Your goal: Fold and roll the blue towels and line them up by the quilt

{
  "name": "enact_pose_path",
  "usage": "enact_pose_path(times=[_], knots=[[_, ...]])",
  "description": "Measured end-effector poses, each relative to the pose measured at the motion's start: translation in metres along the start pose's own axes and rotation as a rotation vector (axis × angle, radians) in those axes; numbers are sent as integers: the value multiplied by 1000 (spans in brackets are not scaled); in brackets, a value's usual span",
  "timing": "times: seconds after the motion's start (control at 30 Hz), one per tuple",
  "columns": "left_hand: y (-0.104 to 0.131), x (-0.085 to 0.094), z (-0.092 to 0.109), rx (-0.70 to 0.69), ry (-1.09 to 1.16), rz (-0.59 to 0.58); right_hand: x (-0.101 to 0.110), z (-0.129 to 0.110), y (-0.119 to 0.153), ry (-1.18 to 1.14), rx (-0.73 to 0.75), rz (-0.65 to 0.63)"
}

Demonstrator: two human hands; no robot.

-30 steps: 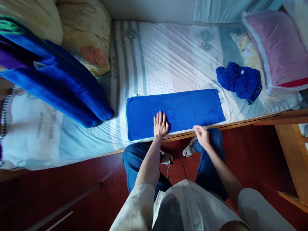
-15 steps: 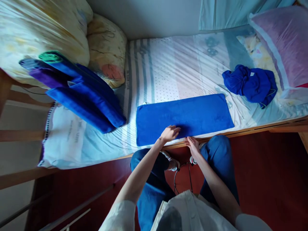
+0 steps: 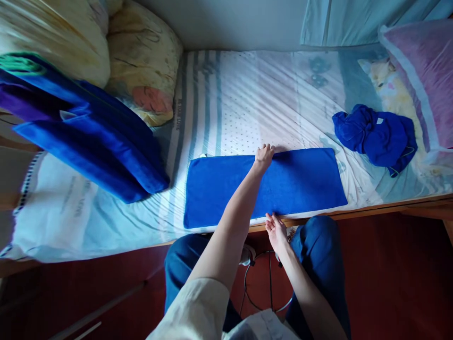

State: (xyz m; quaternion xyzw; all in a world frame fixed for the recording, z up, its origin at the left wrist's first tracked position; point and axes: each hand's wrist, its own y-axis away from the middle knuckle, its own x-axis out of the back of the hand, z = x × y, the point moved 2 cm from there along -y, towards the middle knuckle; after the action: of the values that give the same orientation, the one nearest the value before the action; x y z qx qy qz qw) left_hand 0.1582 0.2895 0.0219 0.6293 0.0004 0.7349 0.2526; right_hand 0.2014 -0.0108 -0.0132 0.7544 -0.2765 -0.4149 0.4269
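Observation:
A flat blue cloth [image 3: 300, 182], a long rectangle, lies along the front edge of the bed. My left hand [image 3: 264, 156] reaches across it, fingers closed on its far edge near the middle. By the near edge, just over the bed's rim, my right hand [image 3: 276, 231] is palm up with its fingers apart and holds nothing. Folded blue cloths [image 3: 106, 137] are stacked at the left, with green and purple rolled ends among them. At the right a crumpled blue cloth [image 3: 377, 134] lies in a heap.
Patterned pillows [image 3: 145, 61] lie at the back left, and a pink pillow [image 3: 421, 75] at the far right. A wooden bed edge [image 3: 371, 208] runs in front of my knees. Below is a red floor [image 3: 392, 274] with a thin metal ring stand [image 3: 271, 278].
My left hand has moved from the cloth's near part to its far edge. My right hand has turned palm up and drawn slightly back. The view has shifted, bringing the stacked cloths nearer.

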Motion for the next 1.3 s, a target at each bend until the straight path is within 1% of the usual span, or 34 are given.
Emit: enact_pose_path(times=[0.13,0.23,0.33,0.43,0.5,0.57,0.67,0.73,0.8,0.87,0.93,0.97,1.03,1.13,1.23,1.3], knots=[[-1,6,-4,60,28,-53,-2,0,4,-33,-7,9],[3,20,-7,130,52,-89,-1,-1,8,-5,22,-6],[15,44,-9,181,64,-52,2,-4,15,75,112,-37],[32,73,-9,197,77,1,11,-11,24,189,263,-64],[46,94,-9,187,104,45,20,-19,32,259,373,-45],[62,114,-8,149,152,93,32,-29,40,292,450,2],[90,142,-4,52,282,170,49,-53,54,289,563,49],[112,158,0,-13,392,236,55,-76,67,276,682,35],[134,173,3,-71,495,301,55,-103,83,251,799,-4],[155,185,4,-116,591,369,49,-132,103,222,862,-33],[175,197,3,-144,682,425,40,-160,125,206,885,-41],[185,202,2,-155,727,446,34,-172,137,205,903,-49],[204,211,-2,-179,818,472,22,-195,162,234,976,-104],[235,224,-6,-232,956,492,5,-220,195,307,1086,-183],[265,236,-7,-287,1057,497,-9,-238,220,377,1154,-273],[282,243,-7,-270,1063,512,-16,-247,233,431,1189,-325]])
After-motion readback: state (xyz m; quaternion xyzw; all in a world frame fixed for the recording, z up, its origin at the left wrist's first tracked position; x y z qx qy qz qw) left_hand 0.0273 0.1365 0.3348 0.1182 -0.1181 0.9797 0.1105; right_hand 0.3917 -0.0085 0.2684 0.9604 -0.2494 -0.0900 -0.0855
